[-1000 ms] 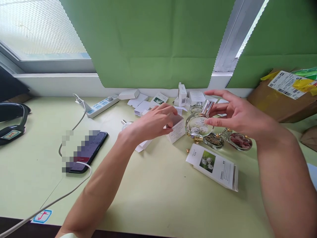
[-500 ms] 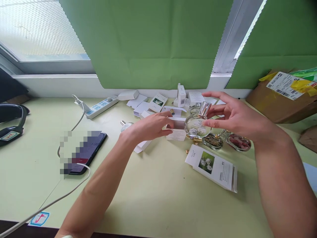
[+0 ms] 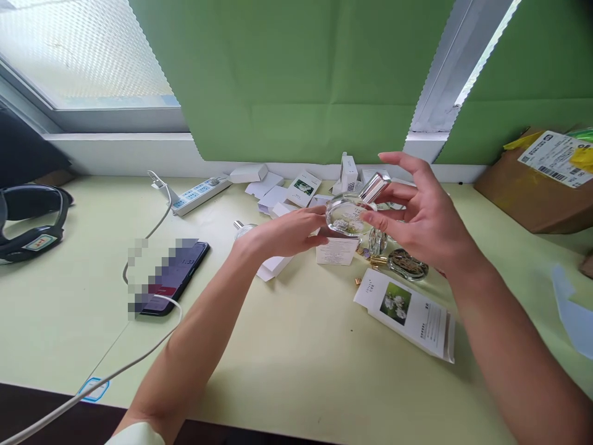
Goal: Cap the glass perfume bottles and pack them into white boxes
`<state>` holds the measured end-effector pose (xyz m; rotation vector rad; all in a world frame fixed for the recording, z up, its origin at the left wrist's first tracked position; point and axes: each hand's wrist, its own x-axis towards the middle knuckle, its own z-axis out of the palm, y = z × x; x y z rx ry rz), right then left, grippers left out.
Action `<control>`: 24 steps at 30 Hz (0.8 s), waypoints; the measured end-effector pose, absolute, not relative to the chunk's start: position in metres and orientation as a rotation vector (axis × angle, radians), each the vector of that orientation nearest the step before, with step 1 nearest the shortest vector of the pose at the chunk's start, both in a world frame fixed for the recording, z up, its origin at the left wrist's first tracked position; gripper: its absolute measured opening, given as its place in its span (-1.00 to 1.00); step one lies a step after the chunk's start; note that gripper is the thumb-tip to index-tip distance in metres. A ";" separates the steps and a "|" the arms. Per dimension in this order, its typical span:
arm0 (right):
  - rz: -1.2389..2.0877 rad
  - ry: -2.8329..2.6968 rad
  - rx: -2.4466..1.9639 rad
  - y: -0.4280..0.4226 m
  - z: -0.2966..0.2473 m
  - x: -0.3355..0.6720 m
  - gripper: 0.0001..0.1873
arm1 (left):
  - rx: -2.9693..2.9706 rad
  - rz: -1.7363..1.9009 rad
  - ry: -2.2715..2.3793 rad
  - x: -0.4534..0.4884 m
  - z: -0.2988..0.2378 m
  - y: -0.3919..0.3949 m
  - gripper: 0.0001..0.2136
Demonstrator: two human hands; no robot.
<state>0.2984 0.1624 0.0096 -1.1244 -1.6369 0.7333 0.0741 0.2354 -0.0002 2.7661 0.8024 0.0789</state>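
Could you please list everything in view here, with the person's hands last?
round glass bottle: one, clear with silver cap, held above the desk
other glass bottles: at least two, clear, on the desk near the hands
printed box: one, white, on the desk below the held bottle
flat carton: one, white with flower picture, front right
small boxes: several, white, back by the sill
phone: one, black, left, cable attached
power strip: one, white, back left
headset: one, black, far left
cardboard parcel: one, brown, far right
blind: two panels, green, over the window
desk: one, pale green, across the foreground
left hand: one, fingers at the bottle's left edge
right hand: one, fingers holding the bottle
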 end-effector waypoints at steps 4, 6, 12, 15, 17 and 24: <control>0.680 -1.578 -1.070 0.164 0.007 0.297 -0.25 | 2.772 0.098 0.801 0.073 0.000 0.236 -0.80; 0.660 -1.561 -1.051 0.164 0.007 0.296 -0.25 | 2.779 0.118 0.812 0.073 0.000 0.236 -0.80; 0.630 -1.595 -1.079 0.164 0.005 0.289 -0.25 | 2.760 0.111 0.899 0.071 -0.002 0.239 -0.77; 0.637 -1.648 -1.043 0.166 -0.001 0.286 -0.28 | 2.778 0.106 0.876 0.072 0.000 0.238 -0.79; 0.629 -1.668 -1.091 0.167 -0.005 0.285 -0.26 | 2.767 0.101 0.876 0.072 0.001 0.239 -0.80; 0.703 -1.677 -0.979 0.171 -0.012 0.285 -0.34 | 2.689 0.064 0.940 0.068 0.001 0.242 -0.76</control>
